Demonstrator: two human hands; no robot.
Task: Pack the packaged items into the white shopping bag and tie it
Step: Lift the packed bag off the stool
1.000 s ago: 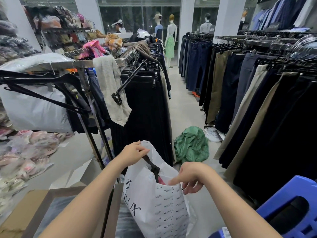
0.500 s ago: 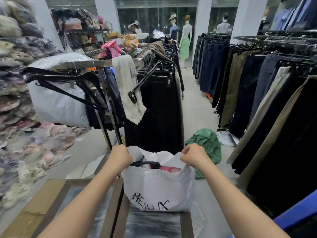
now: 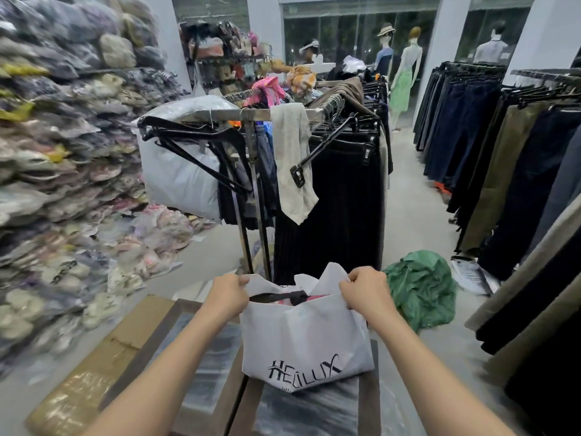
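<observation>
Down at 6 o'clock, left hand (image 3: 228, 295) and right hand (image 3: 366, 291) each clench a top corner of the loaded white shopping bag (image 3: 305, 338); guessing tying's next: cross those corners.

There is one view only: the wide-angle camera on my head, looking forward and tilted down along my forearms. My left grip (image 3: 231, 294) and right grip (image 3: 366, 291) sit close at 6 o'clock on the white shopping bag (image 3: 301, 338). The clothes rack (image 3: 251, 114) stands farther off at 12, stacked packets (image 3: 63, 152) at 9, trouser rails (image 3: 503, 146) at 3.
</observation>
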